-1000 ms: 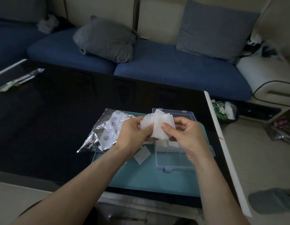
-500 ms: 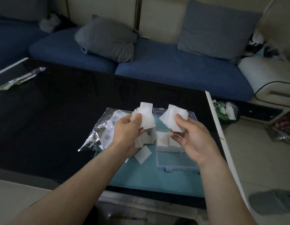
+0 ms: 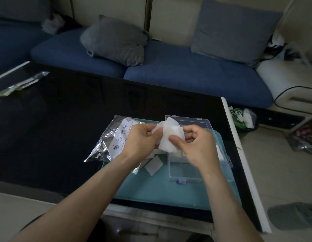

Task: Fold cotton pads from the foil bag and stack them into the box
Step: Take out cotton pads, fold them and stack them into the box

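Over the teal tray [image 3: 169, 194] and the clear box [image 3: 185, 173], beside the foil bag [image 3: 109, 144], the left hand [image 3: 139, 142] and right hand [image 3: 199, 145] both pinch limp, feather-light cotton pads [image 3: 169, 137], best nipped at opposite edges, likely.

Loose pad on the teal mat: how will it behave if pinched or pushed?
The pad looks thin and flat, so probably light and floppy. It would likely slide on the smooth mat before lifting. Pads held in both hands already bend.
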Tool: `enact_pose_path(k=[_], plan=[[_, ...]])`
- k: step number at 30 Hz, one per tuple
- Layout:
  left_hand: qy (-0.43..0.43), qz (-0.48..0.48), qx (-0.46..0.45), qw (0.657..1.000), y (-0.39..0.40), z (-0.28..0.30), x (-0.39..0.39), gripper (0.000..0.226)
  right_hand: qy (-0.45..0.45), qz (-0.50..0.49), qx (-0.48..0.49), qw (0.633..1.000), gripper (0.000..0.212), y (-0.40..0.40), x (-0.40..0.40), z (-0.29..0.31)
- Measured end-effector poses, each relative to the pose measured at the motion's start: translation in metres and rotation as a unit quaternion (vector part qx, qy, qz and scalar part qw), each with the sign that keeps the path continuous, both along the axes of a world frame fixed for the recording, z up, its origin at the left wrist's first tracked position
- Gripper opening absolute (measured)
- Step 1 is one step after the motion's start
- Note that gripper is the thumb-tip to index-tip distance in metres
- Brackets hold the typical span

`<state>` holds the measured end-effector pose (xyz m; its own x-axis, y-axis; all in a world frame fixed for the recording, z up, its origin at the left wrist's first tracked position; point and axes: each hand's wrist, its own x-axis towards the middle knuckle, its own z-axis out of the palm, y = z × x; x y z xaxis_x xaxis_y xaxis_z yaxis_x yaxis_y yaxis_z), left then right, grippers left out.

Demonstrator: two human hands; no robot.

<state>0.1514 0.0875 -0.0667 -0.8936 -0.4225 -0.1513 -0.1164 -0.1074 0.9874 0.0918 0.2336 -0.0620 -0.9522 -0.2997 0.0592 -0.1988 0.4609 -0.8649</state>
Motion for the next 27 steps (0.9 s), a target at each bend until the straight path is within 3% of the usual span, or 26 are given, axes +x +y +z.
enact_pose_path(k=[3, 9, 11, 13, 16, 20, 25, 27], plan=[[-0.006, 0.010, -0.026, 1.000, 0.001, -0.004, 0.000, 0.015, -0.035, -0.002, 0.000, 0.999, 0.028, 0.001, 0.000, 0.003], [0.011, 0.085, -0.035, 0.996, -0.001, -0.007, -0.002, 0.018, -0.147, -0.009, -0.096, 0.985, 0.015, 0.002, 0.002, 0.006], [0.020, 0.117, 0.004, 0.993, -0.002, -0.006, -0.004, 0.021, -0.233, -0.017, -0.179, 0.956, 0.012, 0.002, 0.001, 0.009], [0.024, 0.137, 0.051, 0.989, -0.001, -0.005, -0.005, 0.018, -0.331, -0.013, -0.280, 0.901, 0.017, 0.002, 0.000, 0.012], [0.021, 0.146, 0.113, 0.983, 0.001, -0.002, -0.006, 0.011, -0.400, 0.020, -0.334, 0.853, 0.024, -0.003, 0.003, 0.013], [0.024, 0.109, 0.163, 0.980, 0.010, 0.001, -0.005, 0.023, -0.386, 0.008, -0.330, 0.862, 0.025, -0.017, 0.012, 0.004], [0.012, 0.070, 0.219, 0.973, 0.015, 0.000, -0.007, 0.020, -0.240, -0.074, -0.242, 0.937, 0.022, -0.023, 0.011, -0.003], [0.002, 0.055, 0.203, 0.978, 0.013, -0.001, -0.008, 0.025, -0.180, -0.086, -0.201, 0.959, 0.025, -0.022, 0.010, -0.004]])
